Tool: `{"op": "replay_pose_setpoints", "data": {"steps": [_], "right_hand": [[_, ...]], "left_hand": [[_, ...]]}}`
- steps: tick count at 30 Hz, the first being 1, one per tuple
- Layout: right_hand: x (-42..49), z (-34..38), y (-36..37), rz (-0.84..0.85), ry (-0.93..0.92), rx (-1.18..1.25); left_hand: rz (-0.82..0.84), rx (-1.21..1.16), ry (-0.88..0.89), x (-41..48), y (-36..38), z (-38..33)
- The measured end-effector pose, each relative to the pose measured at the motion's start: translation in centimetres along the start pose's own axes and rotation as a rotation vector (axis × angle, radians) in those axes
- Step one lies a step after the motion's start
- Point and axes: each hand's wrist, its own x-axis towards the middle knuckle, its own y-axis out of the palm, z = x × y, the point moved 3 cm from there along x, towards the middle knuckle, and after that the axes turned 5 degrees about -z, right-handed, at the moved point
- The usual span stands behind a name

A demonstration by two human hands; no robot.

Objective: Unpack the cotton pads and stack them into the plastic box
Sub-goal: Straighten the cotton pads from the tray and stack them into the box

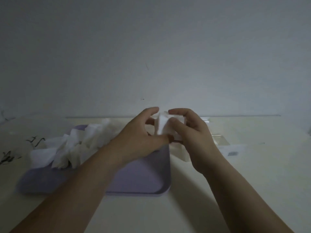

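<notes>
A small stack of white cotton pads [164,126] is held between both hands above the far right corner of the lilac tray [143,179]. My left hand [141,137] grips its left and lower side; my right hand [191,130] grips its top and right side. A loose heap of white cotton pads [75,145] lies on the tray's left half. The clear plastic box [220,142] stands on the table just right of the tray, mostly hidden behind my right hand.
The pale table [260,174] ends at a plain wall [151,47] close behind. A sheet with black markings [10,157] lies at the left edge. A white label [233,153] shows on the box's right part.
</notes>
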Motion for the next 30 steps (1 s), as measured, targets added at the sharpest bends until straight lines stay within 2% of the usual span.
{"op": "replay_pose_setpoints", "data": {"steps": [2, 6, 11, 16, 20, 22, 24, 26, 28, 30], "right_hand": [[0.1, 0.0, -0.3, -0.006, 0.023, 0.003], [0.2, -0.4, -0.2, 0.038, 0.053, -0.121], [-0.1, 0.0, -0.3, -0.015, 0.03, -0.209], [0.1, 0.2, -0.5, -0.025, 0.101, -0.117], [0.3, 0.4, -0.7, 0.166, 0.197, -0.067], [0.1, 0.8, -0.8, 0.189, 0.186, -0.049], [0.1, 1.2, -1.1, 0.13, 0.156, -0.051], [0.3, 1.8, -1.9, -0.008, 0.081, -0.125], [0.7, 2.6, -3.1, -0.191, -0.046, -0.311], [1.1, 3.9, -5.3, -0.378, -0.161, -0.512]], "left_hand": [[0.055, 0.098, 0.019, -0.1, 0.8, 0.5], [-0.049, 0.429, 0.278, 0.7, 1.5, 0.1], [-0.056, 0.707, 0.279, 1.0, 1.8, -0.6], [-0.178, 0.669, 0.284, 0.7, 1.8, -1.2], [-0.296, 0.619, 0.265, 0.6, 1.2, -2.1], [-0.301, 0.596, 0.266, 0.8, 1.4, -2.4], [-0.257, 0.512, 0.265, 1.2, 2.0, -2.6], [-0.158, 0.455, 0.269, 1.7, 3.1, -2.4], [-0.05, 0.434, 0.243, 2.0, 4.3, -2.0], [-0.026, 0.421, 0.2, 2.4, 5.6, -1.9]]}}
